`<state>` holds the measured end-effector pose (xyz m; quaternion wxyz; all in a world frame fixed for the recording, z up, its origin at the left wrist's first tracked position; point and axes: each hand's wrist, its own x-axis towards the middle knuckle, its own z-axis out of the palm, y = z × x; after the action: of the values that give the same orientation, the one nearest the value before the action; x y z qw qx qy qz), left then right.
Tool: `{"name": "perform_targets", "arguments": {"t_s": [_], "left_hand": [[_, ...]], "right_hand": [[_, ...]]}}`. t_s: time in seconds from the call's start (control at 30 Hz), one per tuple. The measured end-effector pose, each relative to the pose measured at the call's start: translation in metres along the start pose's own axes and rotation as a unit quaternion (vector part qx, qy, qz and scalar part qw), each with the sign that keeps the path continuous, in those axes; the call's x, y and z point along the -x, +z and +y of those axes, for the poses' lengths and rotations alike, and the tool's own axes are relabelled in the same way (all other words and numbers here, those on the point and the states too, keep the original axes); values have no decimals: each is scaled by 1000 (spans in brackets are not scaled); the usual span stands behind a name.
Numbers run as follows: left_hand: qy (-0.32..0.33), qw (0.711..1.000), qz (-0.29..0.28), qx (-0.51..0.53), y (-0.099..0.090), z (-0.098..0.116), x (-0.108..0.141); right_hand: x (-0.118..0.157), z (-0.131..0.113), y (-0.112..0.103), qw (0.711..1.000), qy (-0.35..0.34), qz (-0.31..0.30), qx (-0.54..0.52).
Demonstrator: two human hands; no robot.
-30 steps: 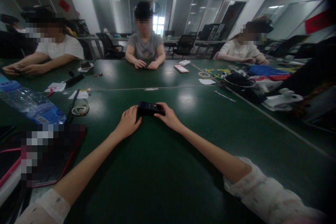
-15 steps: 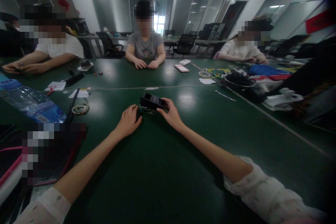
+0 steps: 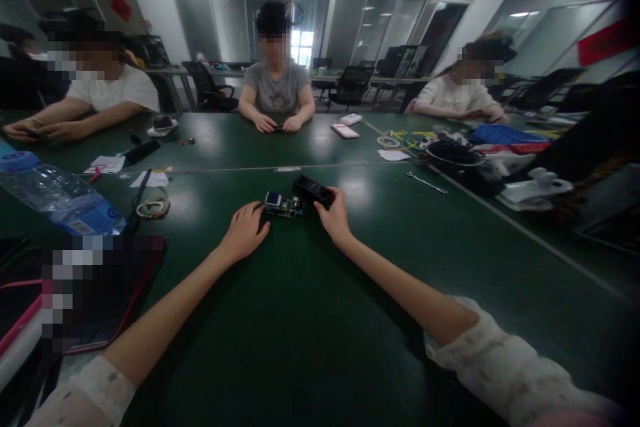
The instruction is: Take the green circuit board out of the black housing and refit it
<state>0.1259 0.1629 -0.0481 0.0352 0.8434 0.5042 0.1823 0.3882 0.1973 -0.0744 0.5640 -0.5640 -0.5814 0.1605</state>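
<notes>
A small green circuit board (image 3: 284,205) with a little square screen lies on the dark green table. My left hand (image 3: 244,227) rests palm down at its left end, thumb apart from the fingers; the fingertips are at the board's edge, and whether they touch it I cannot tell. To the board's right, my right hand (image 3: 335,219) pinches the right end of a black plastic housing (image 3: 311,189) between thumb and fingers. The housing is tilted, its left end beyond the board's right end.
At left stand a water bottle (image 3: 65,190), a coiled bracelet-like ring (image 3: 153,207) and papers (image 3: 150,179). A wrench (image 3: 427,183), phone (image 3: 345,130), yellow cables (image 3: 410,140) and a white clamp-like object (image 3: 536,188) lie right. Several people sit across the table (image 3: 240,147).
My right hand has shifted the black housing to the right, off the circuit board, whose screen now shows. My left hand has hardly moved.
</notes>
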Motion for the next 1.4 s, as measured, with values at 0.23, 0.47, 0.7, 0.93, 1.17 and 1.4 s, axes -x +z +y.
{"name": "perform_targets", "arguments": {"t_s": [0.23, 0.47, 0.7, 0.93, 1.17, 1.4], "left_hand": [[-4, 1000, -9, 3, -3, 2, 1], [-9, 1000, -14, 2, -5, 4, 1], [2, 1000, -3, 2, -1, 0, 0], [3, 1000, -1, 1, 0, 0, 0], [3, 1000, 3, -1, 1, -1, 0], [2, 1000, 7, 3, 0, 0, 1]], "right_hand": [[2, -2, -2, 998, -8, -8, 55], [4, -3, -3, 995, -17, 6, 102], [4, -3, -3, 994, -11, -2, 108], [1, -2, -1, 997, -11, 15, 78], [9, -27, -6, 996, -86, 13, 11], [17, -52, -9, 986, -115, -120, -8]]}}
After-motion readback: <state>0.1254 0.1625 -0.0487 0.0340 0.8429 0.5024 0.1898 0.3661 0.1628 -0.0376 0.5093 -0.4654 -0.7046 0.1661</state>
